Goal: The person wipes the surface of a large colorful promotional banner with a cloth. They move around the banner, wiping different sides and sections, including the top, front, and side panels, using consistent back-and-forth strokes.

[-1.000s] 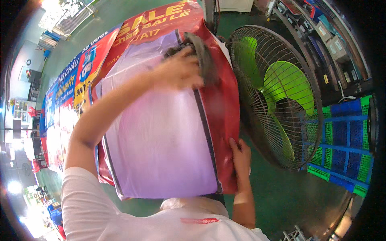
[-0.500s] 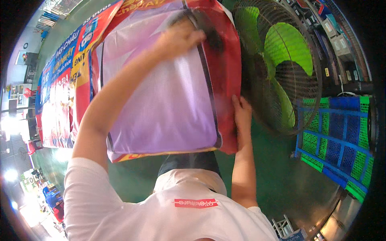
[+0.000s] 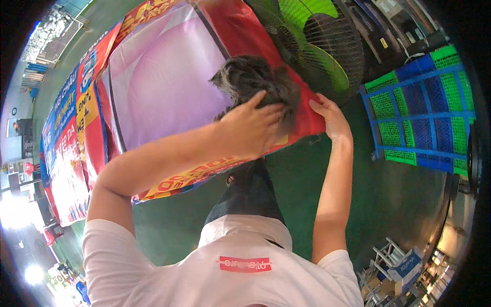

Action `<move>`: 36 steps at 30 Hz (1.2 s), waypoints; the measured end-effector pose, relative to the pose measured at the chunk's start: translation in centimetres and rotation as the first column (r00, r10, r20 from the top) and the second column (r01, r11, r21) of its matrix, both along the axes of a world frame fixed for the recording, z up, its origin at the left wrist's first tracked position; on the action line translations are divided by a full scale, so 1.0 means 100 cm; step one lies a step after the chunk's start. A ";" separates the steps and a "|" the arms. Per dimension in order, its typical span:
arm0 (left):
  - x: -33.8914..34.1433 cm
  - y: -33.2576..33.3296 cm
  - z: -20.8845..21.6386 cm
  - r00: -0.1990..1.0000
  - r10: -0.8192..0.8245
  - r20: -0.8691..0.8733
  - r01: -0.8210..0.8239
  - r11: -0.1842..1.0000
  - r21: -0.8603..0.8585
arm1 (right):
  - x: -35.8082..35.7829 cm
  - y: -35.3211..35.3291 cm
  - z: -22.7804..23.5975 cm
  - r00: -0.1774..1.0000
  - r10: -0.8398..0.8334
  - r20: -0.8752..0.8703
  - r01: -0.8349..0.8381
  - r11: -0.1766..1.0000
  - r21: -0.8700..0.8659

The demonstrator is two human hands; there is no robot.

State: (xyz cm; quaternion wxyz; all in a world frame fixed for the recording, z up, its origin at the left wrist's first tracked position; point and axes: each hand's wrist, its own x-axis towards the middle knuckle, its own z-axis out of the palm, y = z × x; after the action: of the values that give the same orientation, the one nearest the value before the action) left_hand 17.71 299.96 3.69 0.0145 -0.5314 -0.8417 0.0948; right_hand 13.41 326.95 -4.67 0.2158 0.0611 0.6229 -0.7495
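Note:
My left hand (image 3: 254,125) presses on a bunched dark grey, shaggy cloth (image 3: 248,77) at the near right corner of a flat surface. Beneath the cloth lies a pale purple sheet (image 3: 169,82) bordered by dark strips. A red printed plastic cover (image 3: 245,30) surrounds that sheet and hangs over the near edge. At the right corner, my right hand (image 3: 330,116) pinches the cover's red edge between thumb and fingers. The cloth hides part of the purple sheet's corner.
A large caged fan with green blades (image 3: 327,61) stands close behind the right corner. Farther right is a green and blue woven folding bed (image 3: 422,112). More printed covers (image 3: 66,133) lie on the left. Boxes and a metal frame (image 3: 391,261) stand low right.
My left hand has brought the cloth from the far right side down to the near right corner. My right hand and the cover's corner sit higher and farther right, and the view has turned.

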 end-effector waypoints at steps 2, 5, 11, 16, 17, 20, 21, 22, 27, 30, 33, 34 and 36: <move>-0.018 0.008 -0.007 0.996 0.015 0.085 -0.010 0.998 -0.065 | 0.000 -0.002 0.005 0.999 0.039 -0.030 -0.038 0.998 0.040; -0.063 0.022 0.006 0.941 0.274 0.200 -0.179 0.902 -0.393 | -0.002 -0.005 0.013 0.999 0.049 0.018 -0.049 0.999 -0.014; -0.141 0.031 0.028 0.626 0.730 0.274 -0.580 0.671 -0.462 | -0.015 -0.004 0.007 0.999 -0.050 0.000 0.050 0.998 0.039; -0.039 0.057 -0.038 0.998 -0.040 0.039 0.050 0.959 -0.278 | -0.020 -0.001 -0.006 0.979 0.201 0.037 -0.189 0.960 -0.208; -0.012 0.054 -0.043 0.908 0.316 0.276 -0.362 0.922 0.137 | -0.018 -0.001 -0.008 0.975 0.219 0.034 -0.206 0.951 -0.232; 0.035 0.046 -0.036 0.961 0.264 -0.086 -0.231 0.932 0.281 | -0.016 0.003 -0.010 0.974 0.188 0.126 -0.146 0.948 -0.283; 0.051 0.043 -0.028 0.958 0.275 -0.086 -0.249 0.940 0.232 | -0.015 0.004 -0.010 0.984 0.097 0.146 -0.064 0.974 -0.215; 0.063 0.038 -0.016 0.931 0.364 -0.028 -0.346 0.905 0.246 | -0.016 0.006 -0.011 0.985 0.100 0.142 -0.067 0.973 -0.220; 0.122 0.037 0.026 0.703 0.456 0.545 -0.710 0.403 0.578 | -0.025 0.012 -0.014 0.977 0.206 0.049 -0.197 0.970 -0.142; 0.162 0.030 0.035 0.423 0.212 0.881 -0.883 -0.121 0.453 | -0.027 0.015 -0.006 0.966 0.260 -0.008 -0.256 0.954 0.155; 0.193 0.001 0.043 0.389 -0.122 0.913 -0.737 -0.637 0.228 | -0.019 0.013 0.017 0.925 0.373 -0.076 -0.291 0.823 0.489; 0.200 -0.007 0.046 0.438 -0.144 0.887 -0.640 -0.743 0.195 | -0.015 0.010 0.027 0.917 0.376 -0.135 -0.236 0.782 0.577; 0.193 -0.014 0.047 0.496 -0.076 0.865 -0.490 -0.847 0.206 | -0.002 -0.003 0.049 0.833 0.494 -0.249 0.074 0.346 0.935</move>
State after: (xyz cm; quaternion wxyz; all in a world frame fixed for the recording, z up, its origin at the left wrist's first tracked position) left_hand 37.02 298.55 8.43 0.2604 0.2777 -0.5172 -0.7665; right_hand 13.22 326.67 0.21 0.0761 -0.1079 0.9654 -0.2249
